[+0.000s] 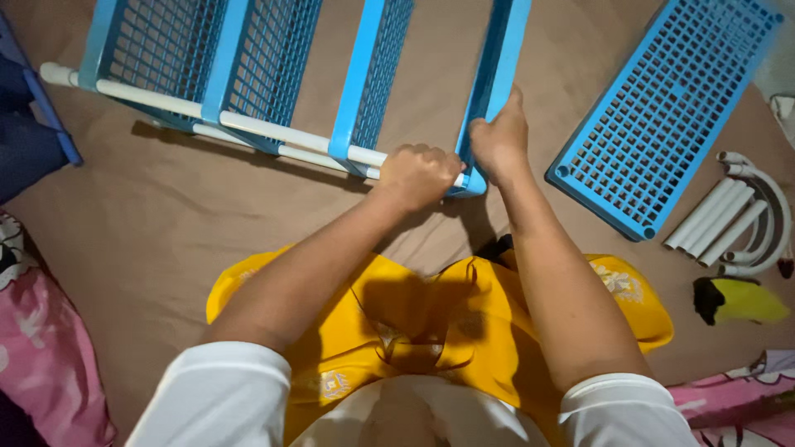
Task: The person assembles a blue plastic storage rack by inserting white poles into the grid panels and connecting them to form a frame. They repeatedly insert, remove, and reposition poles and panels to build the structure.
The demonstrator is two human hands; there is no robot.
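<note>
A blue plastic rack (248, 66) with several mesh shelves lies on its side on a brown sheet, joined by white tubes. My left hand (418, 175) is a fist closed around the white tube (248, 126) near the last shelf. My right hand (499, 139) grips the edge of that last blue shelf (505, 50), thumb pointing up along it. Both arms reach out over a yellow cloth (431, 323) on my lap.
A loose blue mesh shelf (662, 116) lies at the right. Beside it lie several short white tubes (716, 219) and curved white pieces (774, 207). A yellow and black object (737, 300) sits below them. Pink fabric (41, 356) borders the lower left and right.
</note>
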